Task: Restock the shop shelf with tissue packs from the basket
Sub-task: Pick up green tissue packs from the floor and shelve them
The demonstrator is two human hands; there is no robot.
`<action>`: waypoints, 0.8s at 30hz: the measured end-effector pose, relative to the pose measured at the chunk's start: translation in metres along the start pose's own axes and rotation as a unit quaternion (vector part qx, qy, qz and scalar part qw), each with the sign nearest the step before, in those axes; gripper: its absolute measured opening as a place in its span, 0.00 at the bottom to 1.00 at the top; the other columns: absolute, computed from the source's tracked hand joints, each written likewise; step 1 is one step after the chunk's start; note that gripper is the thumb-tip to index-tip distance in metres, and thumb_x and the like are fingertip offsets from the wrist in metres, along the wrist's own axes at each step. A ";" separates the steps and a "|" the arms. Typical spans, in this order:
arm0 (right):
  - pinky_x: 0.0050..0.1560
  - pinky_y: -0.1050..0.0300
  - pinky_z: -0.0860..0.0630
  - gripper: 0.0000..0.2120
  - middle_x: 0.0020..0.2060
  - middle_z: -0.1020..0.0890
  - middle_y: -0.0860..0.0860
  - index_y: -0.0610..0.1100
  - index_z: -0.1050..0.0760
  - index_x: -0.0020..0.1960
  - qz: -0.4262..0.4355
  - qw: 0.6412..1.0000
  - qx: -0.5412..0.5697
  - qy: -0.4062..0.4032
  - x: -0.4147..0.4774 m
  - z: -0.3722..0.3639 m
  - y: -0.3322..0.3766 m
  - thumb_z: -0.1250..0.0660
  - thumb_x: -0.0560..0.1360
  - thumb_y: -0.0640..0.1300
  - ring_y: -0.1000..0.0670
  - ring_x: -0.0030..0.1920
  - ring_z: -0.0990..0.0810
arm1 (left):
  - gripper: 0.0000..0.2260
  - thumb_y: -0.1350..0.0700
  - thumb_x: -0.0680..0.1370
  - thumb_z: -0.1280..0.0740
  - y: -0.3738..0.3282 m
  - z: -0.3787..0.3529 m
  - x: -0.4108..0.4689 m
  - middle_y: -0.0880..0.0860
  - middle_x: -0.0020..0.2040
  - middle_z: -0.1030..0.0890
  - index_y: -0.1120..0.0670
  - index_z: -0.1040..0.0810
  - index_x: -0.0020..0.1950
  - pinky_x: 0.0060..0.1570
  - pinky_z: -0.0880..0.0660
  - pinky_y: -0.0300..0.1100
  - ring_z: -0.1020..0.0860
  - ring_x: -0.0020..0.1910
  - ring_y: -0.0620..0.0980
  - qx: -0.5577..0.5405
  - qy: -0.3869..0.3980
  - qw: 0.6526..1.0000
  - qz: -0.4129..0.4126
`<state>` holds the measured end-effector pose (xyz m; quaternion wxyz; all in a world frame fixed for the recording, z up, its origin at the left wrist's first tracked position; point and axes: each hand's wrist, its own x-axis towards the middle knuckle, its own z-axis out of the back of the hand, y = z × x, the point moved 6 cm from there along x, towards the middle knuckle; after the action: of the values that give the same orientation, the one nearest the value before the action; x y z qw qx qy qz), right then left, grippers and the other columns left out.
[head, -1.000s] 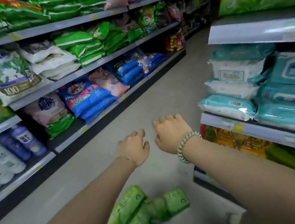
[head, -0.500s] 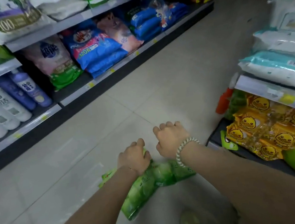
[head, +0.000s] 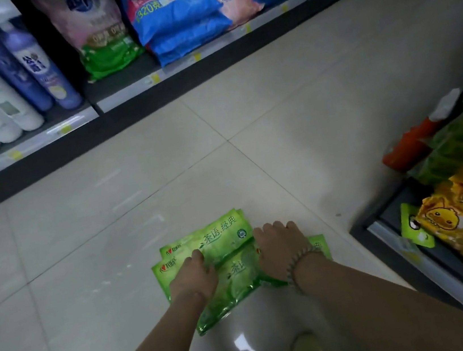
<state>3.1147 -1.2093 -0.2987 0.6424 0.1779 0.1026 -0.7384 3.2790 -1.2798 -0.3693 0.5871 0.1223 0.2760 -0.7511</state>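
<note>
Glossy green plastic tissue packs (head: pixel 224 236) lie stacked on the pale tiled floor (head: pixel 112 222), left grip (head: pixel 192 279) and right grip (head: pixel 276 249) both curled onto them; likely light, soft and slippery, best clasped by opposite edges.

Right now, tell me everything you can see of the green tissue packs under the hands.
The green tissue packs are flat, glossy plastic-wrapped bundles with printed lettering, several overlapping askew. They sit low over the tiled floor; contact is unclear. The left hand grips their left side, the right hand the right, fingers curled.
</note>
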 end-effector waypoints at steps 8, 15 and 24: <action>0.57 0.47 0.31 0.16 0.57 0.26 0.46 0.45 0.34 0.63 0.004 0.999 0.030 0.035 0.043 -0.040 -0.005 0.44 0.77 0.48 0.45 0.56 0.27 | 0.16 0.49 0.79 0.43 0.040 -0.024 0.026 0.52 0.63 0.27 0.51 0.35 0.66 0.55 0.26 0.48 0.25 0.60 0.54 0.045 0.017 0.997 0.068; 0.58 0.48 0.32 0.18 0.60 0.27 0.46 0.45 0.36 0.66 -0.008 0.996 0.048 0.069 0.073 -0.067 -0.010 0.44 0.78 0.50 0.45 0.58 0.28 | 0.18 0.50 0.79 0.44 0.070 -0.028 0.040 0.51 0.66 0.29 0.49 0.38 0.68 0.57 0.32 0.47 0.30 0.65 0.52 0.123 -0.010 0.978 0.170; 0.62 0.45 0.34 0.22 0.65 0.31 0.42 0.44 0.38 0.69 0.017 0.993 -0.010 0.114 0.099 -0.087 -0.010 0.43 0.78 0.50 0.42 0.64 0.32 | 0.17 0.49 0.80 0.47 0.095 -0.044 0.051 0.54 0.56 0.22 0.50 0.39 0.68 0.52 0.30 0.47 0.23 0.56 0.56 0.045 -0.020 0.973 0.228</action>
<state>3.1053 -1.2655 -0.4179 0.6409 0.2566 0.1796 -0.7008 3.3487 -1.3121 -0.4572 0.7418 0.1934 0.1952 -0.6117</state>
